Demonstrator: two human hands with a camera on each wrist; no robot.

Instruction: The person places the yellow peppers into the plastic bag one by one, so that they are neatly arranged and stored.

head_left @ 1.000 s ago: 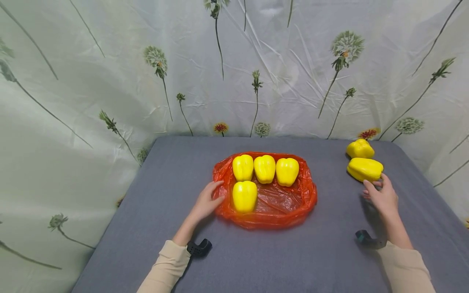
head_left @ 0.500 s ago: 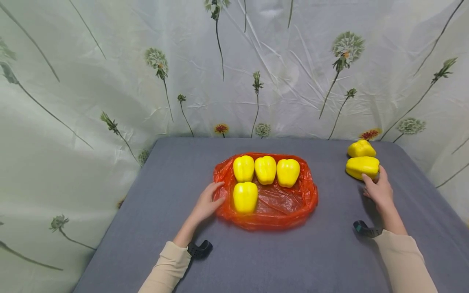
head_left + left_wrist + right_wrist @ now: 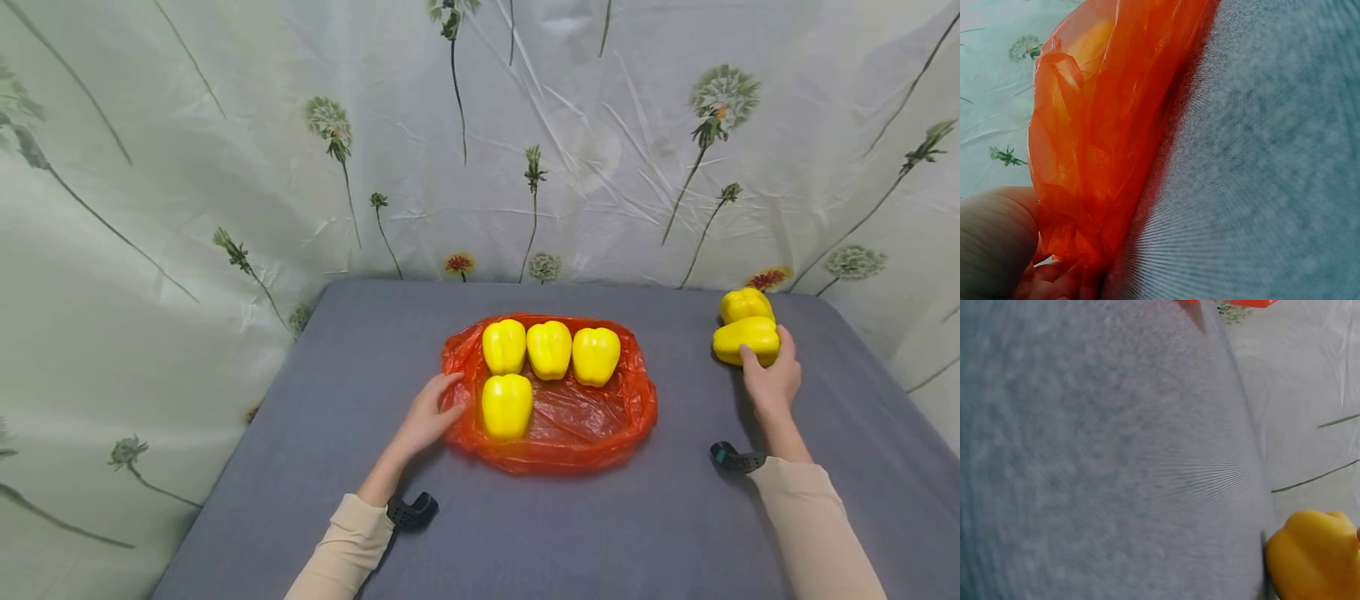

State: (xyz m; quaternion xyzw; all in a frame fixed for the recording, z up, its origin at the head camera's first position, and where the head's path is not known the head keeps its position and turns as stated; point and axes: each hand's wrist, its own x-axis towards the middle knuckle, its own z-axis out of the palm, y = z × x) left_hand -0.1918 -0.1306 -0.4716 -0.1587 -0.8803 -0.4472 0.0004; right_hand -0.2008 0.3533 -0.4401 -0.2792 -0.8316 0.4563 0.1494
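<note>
My right hand (image 3: 772,377) grips a yellow bell pepper (image 3: 744,340) at the table's right side, thumb on its near face and fingers round its right end. A second bell pepper (image 3: 747,305) lies just behind it. In the right wrist view a yellow bell pepper (image 3: 1313,559) fills the lower right corner. At the left side of an open red plastic bag (image 3: 555,457), my left hand (image 3: 423,419) holds the edge between thumb and fingers. The left wrist view shows the thumb (image 3: 997,240) against the bag's crumpled side (image 3: 1104,137); the fingers are partly hidden.
Inside the bag, three bell peppers stand in a back row, with another bell pepper (image 3: 507,407) in front at the left. The grey cloth-covered table (image 3: 592,542) ends at a flower-print curtain (image 3: 585,242). Black wrist cameras sit on both wrists.
My right hand has moved forward and left, closing round the nearer loose pepper, which has turned and shifted slightly against the one behind. The left hand stays at the bag.
</note>
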